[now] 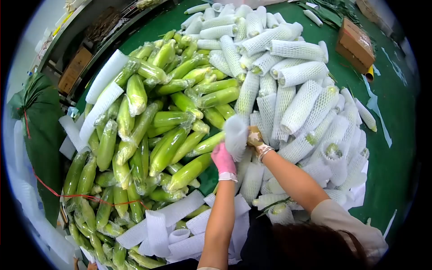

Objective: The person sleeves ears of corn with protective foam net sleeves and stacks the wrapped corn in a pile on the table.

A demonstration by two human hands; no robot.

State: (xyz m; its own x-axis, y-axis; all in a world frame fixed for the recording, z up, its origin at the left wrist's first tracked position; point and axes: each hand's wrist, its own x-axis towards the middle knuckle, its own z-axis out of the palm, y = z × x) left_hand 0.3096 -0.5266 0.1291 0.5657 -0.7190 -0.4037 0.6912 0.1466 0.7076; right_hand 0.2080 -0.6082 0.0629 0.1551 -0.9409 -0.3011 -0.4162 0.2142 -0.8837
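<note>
My left hand [223,161], in a pink glove, is closed at the lower left of a white foam net sleeve [236,135], near the tip of a green corn cob [209,145]. My right hand [255,137], in a patterned brown glove, grips the same sleeve on its right side. Whether a cob is inside this sleeve cannot be made out. Plastic-wrapped green corn [168,150] is heaped to the left of my hands. Foam-sleeved cobs [301,105] are piled to the right.
Loose foam sleeves [177,216] lie at the bottom centre, and more [105,76] at the upper left. A cardboard box [355,45] stands at the upper right on the green floor [391,117]. A green sack [40,135] and red string are at the left.
</note>
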